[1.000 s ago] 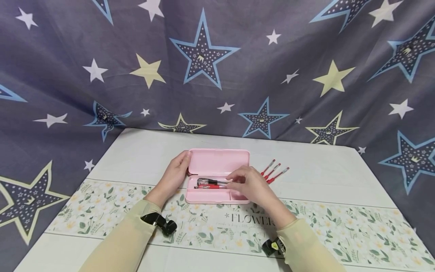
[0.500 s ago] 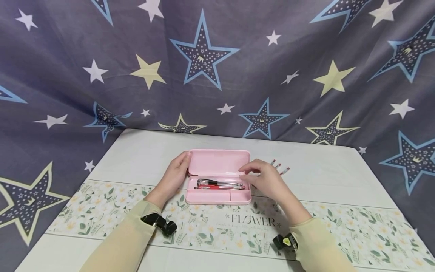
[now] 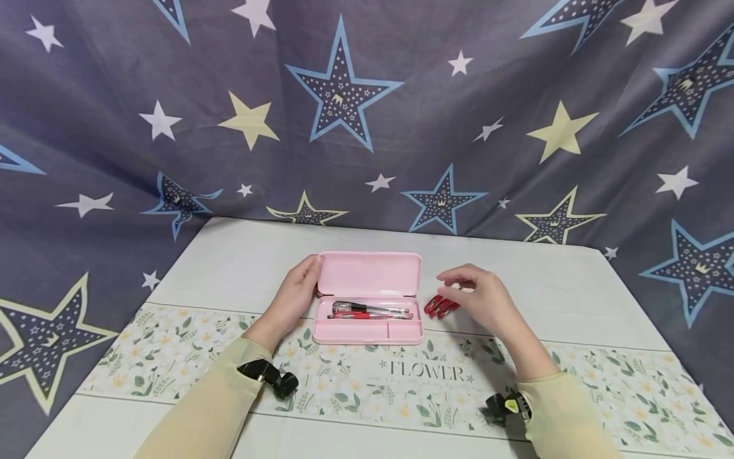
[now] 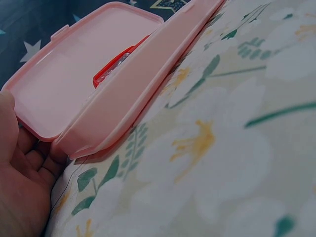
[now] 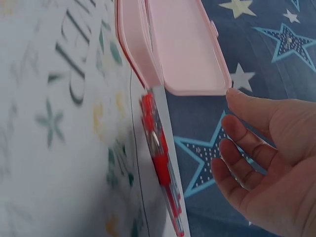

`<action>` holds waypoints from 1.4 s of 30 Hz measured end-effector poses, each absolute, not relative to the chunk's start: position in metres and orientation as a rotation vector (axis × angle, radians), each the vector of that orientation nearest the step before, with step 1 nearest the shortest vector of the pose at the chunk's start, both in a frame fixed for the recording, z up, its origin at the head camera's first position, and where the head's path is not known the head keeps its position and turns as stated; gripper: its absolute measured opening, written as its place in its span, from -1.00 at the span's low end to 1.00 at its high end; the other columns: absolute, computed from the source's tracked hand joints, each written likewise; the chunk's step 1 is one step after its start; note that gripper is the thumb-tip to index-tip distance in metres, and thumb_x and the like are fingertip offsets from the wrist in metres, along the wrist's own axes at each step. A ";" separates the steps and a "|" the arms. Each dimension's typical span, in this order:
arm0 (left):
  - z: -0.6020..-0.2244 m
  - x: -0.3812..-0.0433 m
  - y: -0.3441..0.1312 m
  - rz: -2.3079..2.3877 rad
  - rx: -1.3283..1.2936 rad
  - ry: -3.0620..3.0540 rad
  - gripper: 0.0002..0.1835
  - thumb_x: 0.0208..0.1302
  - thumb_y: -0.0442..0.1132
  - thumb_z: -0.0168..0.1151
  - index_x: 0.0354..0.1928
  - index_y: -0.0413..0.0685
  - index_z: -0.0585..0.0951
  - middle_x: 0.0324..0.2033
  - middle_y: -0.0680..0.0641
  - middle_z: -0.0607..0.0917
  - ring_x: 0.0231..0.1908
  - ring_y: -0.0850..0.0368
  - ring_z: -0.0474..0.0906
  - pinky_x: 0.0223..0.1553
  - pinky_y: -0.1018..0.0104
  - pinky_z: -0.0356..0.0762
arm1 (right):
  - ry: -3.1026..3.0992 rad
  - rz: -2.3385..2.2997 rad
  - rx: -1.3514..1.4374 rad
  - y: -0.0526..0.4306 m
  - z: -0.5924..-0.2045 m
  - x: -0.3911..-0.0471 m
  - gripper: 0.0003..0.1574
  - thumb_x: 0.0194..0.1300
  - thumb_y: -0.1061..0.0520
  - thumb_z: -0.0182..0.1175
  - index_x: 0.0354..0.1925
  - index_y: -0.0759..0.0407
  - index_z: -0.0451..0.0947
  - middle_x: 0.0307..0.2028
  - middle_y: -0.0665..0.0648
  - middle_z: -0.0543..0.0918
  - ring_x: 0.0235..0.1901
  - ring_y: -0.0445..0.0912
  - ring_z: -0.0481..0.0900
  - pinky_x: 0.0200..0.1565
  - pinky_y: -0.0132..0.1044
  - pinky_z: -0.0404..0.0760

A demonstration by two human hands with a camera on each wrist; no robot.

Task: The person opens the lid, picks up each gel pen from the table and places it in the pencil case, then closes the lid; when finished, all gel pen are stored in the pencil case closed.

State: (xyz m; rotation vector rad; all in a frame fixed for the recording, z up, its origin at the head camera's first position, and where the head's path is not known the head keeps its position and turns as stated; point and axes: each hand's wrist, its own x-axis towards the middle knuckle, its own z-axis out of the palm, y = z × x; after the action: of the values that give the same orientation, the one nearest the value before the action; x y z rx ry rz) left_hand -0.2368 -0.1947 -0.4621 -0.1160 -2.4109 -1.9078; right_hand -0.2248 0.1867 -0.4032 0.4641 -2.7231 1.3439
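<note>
Open pen case during what appears to be the fetching of a further pen. The case (image 3: pixel 350 331) lies on the worktop (image 3: pixel 545 280), its lid (image 3: pixel 369 274) standing open at the far side. The left grip (image 3: pixel 292 287) pinches the lid's left edge, apparently to steady it. The right grip (image 3: pixel 484 299) hovers at the loose pens (image 3: pixel 441 307), just right of the case; thumb and fingers stand apart, nothing visible between them. The far compartment holds a black pen (image 3: pixel 359 308) and, nearer, a red pen (image 3: pixel 358 315). A divider (image 3: pixel 388 329) splits the near part; neither space shows a pen. The next move seems to call for closing on one pen only, since they lie bunched.
</note>
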 end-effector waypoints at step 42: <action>-0.431 -0.220 -0.186 -1.939 -0.094 -2.426 -0.50 0.87 0.01 -0.21 0.31 -0.19 0.60 0.15 -0.28 0.62 0.23 -0.14 0.42 0.52 -0.07 0.21 | -2.852 1.376 0.255 0.247 -0.439 -0.244 -0.57 0.51 0.09 0.49 0.23 0.22 0.74 0.32 0.31 0.66 0.34 0.32 0.58 0.38 0.26 0.48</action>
State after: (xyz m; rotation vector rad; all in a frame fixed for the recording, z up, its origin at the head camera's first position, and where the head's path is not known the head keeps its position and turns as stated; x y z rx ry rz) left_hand -0.2201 -0.1858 -0.4312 -0.0938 -2.4260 -1.9394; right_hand -0.2442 0.2468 -0.4394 0.2550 -2.8517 1.3762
